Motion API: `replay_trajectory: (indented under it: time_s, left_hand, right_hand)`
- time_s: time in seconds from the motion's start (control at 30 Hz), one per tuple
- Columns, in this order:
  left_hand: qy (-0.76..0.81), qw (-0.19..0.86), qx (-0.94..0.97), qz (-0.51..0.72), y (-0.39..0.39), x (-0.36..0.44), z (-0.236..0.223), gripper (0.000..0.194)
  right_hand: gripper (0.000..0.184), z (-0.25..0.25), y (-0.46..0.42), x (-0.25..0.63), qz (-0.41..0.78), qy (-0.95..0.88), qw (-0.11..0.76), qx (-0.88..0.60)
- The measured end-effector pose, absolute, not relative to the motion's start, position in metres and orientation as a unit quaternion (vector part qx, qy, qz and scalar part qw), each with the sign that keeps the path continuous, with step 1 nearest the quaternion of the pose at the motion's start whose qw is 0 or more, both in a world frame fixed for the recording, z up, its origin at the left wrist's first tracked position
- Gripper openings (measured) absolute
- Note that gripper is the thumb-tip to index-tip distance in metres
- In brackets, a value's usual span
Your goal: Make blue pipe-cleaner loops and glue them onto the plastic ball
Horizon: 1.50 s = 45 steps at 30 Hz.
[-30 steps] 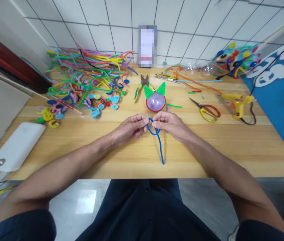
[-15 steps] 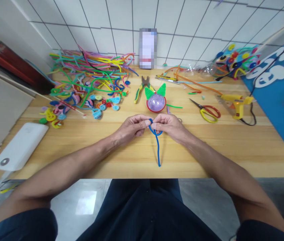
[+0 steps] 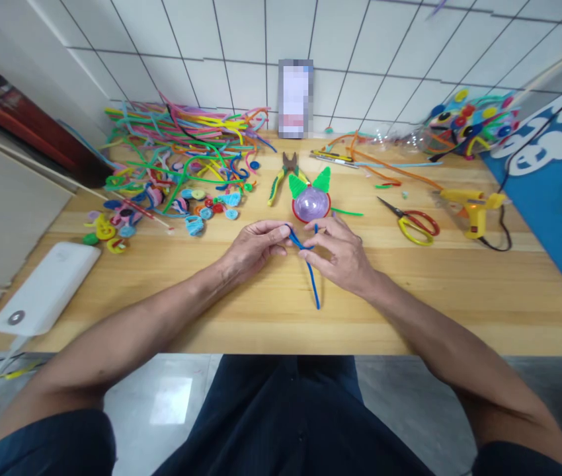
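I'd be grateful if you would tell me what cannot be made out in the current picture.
Head view: the stretch of the blue pipe cleaner inside the left hand, covered by that hand.
Head view: whether the right hand grips it, too small to tell.
Head view: what the phone shows, blurred into blocks.
Head view: the rest of the dark red cylinder, cut off by the left edge.

Fuzzy matt blue pipe cleaner (image 3: 313,284), smooth pale wooden desk (image 3: 251,327), glossy purplish plastic dome (image 3: 311,203), smooth white plastic power bank (image 3: 47,287), dark matt cloth shirt (image 3: 266,430), glossy floor (image 3: 170,402)
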State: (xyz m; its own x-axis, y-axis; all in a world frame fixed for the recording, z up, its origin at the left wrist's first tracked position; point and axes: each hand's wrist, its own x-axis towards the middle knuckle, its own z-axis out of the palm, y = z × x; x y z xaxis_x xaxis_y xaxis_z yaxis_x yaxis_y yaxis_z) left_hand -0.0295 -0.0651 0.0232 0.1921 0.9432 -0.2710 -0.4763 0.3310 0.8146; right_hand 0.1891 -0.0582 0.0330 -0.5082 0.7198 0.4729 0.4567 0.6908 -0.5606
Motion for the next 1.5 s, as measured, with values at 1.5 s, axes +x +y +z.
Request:
replay_trajectory:
  time_s: [1.5]
  left_hand:
    - [0.447, 0.504, 0.671, 0.31, -0.069, -0.047, 0.04, 0.028]
  right_hand:
    - [0.025, 0.044, -0.045, 0.202, 0.412, -0.782, 0.201, -0.422]
